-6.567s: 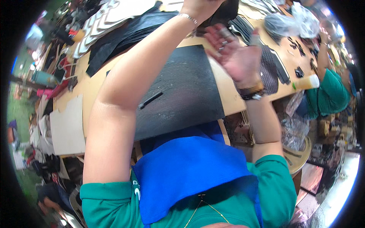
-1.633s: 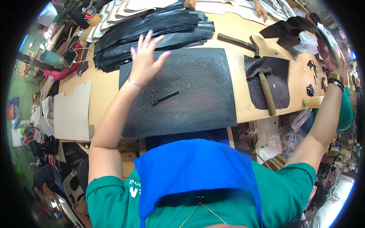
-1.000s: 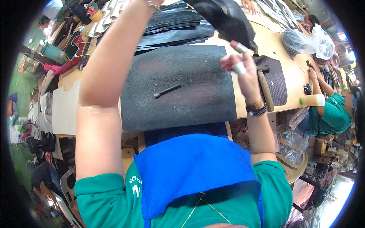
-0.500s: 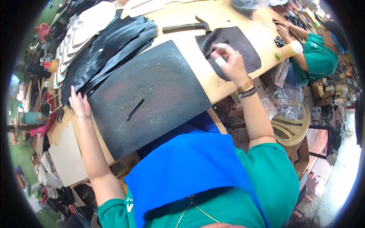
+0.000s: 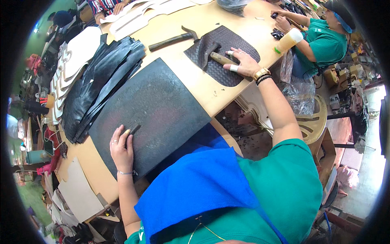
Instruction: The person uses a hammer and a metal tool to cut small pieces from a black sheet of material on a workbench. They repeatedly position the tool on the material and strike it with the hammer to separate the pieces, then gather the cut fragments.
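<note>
My left hand (image 5: 122, 148) has its fingers closed on the lower end of a short black rod (image 5: 135, 129) lying on the dark square mat (image 5: 154, 93). My right hand (image 5: 242, 63) is open, fingers apart with white wraps on some, over the wooden handle of a hammer (image 5: 219, 57). That hammer rests on a dark woven-textured piece (image 5: 231, 38); a second hammer (image 5: 170, 40) lies beyond it.
Black strips (image 5: 97, 85) and pale cut pieces (image 5: 77, 53) are stacked at left, beside a pale board (image 5: 79, 188). A co-worker (image 5: 319, 44) works at right near a bottle (image 5: 289, 40); another person's hands (image 5: 119, 7) are at top. A chair (image 5: 315, 129) stands below right.
My left hand has moved from the black strips onto the rod. My right hand has lowered to the hammer handle. The black piece held up earlier is no longer in my hands.
</note>
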